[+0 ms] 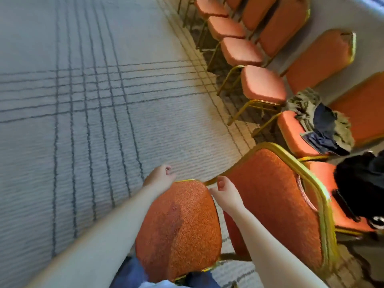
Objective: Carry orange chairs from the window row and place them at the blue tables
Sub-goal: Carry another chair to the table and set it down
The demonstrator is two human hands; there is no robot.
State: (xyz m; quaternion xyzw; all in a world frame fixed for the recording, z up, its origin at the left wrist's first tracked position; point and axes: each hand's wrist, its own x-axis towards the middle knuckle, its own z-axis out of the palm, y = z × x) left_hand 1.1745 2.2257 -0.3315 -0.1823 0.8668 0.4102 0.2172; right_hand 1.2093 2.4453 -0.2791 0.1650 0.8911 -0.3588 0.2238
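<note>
Grey carpet (83, 121) crossed by dark grid lines fills the left half of the head view. A bare forearm reaches over it from the lower left. The left grip (161, 176) sits at the far left corner of the seat of an orange chair (178, 229), fingers curled inward; whether they clasp the seat edge cannot be told from this angle.

The chair is close in front of the person, tipped, its textured seat towards the camera and its gold-framed back (274, 204) leaning away to the right. A darker patch marks the seat cushion. Blue trousers (128, 273) show just under the seat's near edge.

The right grip (225, 192) is clamped on the gold rail where seat meets back, thumb on top, the forearm running down between the two cushions.

Further right, a row of matching orange chairs (261, 84) with gold legs lines a pale wall (332, 19), running from the top of the frame down to the right edge. A heap of camouflage and dark clothing (324, 123) lies on one seat near the held chair. A black bag (361, 183) rests on the next seat, just beyond the chair's back.
</note>
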